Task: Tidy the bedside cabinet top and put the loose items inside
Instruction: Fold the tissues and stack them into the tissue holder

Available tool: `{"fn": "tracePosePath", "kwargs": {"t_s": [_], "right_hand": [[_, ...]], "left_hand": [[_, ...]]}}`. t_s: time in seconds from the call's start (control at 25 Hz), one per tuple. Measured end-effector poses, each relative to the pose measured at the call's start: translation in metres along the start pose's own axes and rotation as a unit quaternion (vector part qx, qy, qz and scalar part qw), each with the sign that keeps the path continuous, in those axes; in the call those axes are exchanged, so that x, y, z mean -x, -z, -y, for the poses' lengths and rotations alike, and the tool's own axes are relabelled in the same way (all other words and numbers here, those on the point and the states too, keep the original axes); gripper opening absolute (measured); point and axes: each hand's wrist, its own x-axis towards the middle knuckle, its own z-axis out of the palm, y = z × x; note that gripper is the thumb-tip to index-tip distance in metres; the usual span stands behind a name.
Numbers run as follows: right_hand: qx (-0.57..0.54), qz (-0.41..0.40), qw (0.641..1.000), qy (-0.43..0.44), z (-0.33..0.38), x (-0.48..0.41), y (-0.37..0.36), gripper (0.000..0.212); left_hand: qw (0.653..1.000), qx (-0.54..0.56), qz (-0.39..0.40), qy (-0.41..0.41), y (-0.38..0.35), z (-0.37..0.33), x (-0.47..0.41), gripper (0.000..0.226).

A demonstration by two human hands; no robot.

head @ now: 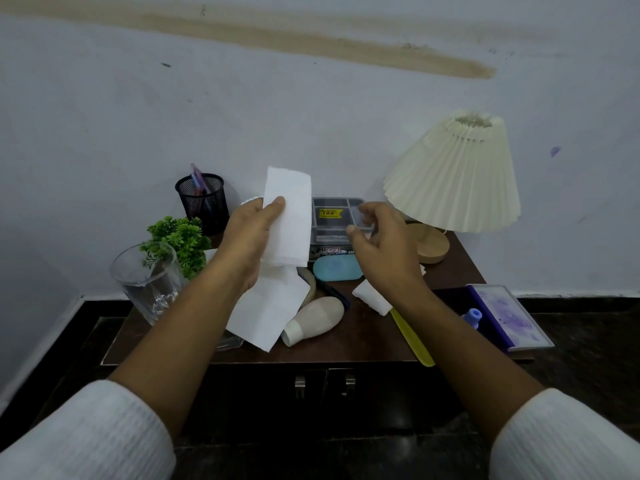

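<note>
My left hand [247, 239] holds a white paper tissue [289, 220] upright above the dark wooden cabinet top [367, 344], thumb pinching its left edge; the tissue's lower part hangs down to the cabinet. My right hand [382, 242] hovers to the right of the tissue with fingers loosely curled, holding nothing. Below lie a beige bottle [317, 320] on its side, a blue oval case [337, 267], a crumpled white tissue [372, 296], a yellow comb [412, 337] and a dark pen [332, 292]. Two closed cabinet doors with metal handles [325, 386] sit underneath.
A glass tumbler [149, 282] and a small green plant [180, 242] stand at the left, a black mesh pen holder [204, 202] behind. A grey compartment box [337, 218] sits at the back. A pleated cream lamp [457, 174] is at the right, a purple book [509, 317] at the right edge.
</note>
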Motion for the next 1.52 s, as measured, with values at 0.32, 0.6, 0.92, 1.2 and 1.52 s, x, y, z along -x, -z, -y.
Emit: {"fn": "tracePosePath", "kwargs": {"t_s": [0.32, 0.6, 0.92, 1.2, 1.52], "right_hand": [[-0.229, 0.103, 0.963, -0.094, 0.022, -0.009, -0.007, 0.031], [-0.194, 0.016, 0.98, -0.05, 0.021, -0.027, -0.011, 0.014], [-0.088, 0.067, 0.993, -0.042, 0.012, -0.058, -0.013, 0.046], [-0.031, 0.084, 0.996, 0.01, -0.01, -0.064, -0.023, 0.058], [-0.031, 0.078, 0.996, 0.007, -0.014, -0.068, -0.025, 0.056]], "left_hand": [[0.994, 0.006, 0.099, -0.051, -0.005, 0.001, 0.003, 0.022], [0.991, -0.077, 0.042, -0.099, -0.011, 0.001, -0.009, 0.026], [0.966, -0.145, 0.014, -0.214, -0.026, 0.006, -0.05, 0.024], [0.932, -0.256, 0.07, -0.246, -0.039, 0.014, -0.063, 0.042], [0.928, -0.274, 0.058, -0.248, -0.036, 0.017, -0.07, 0.042]]}}
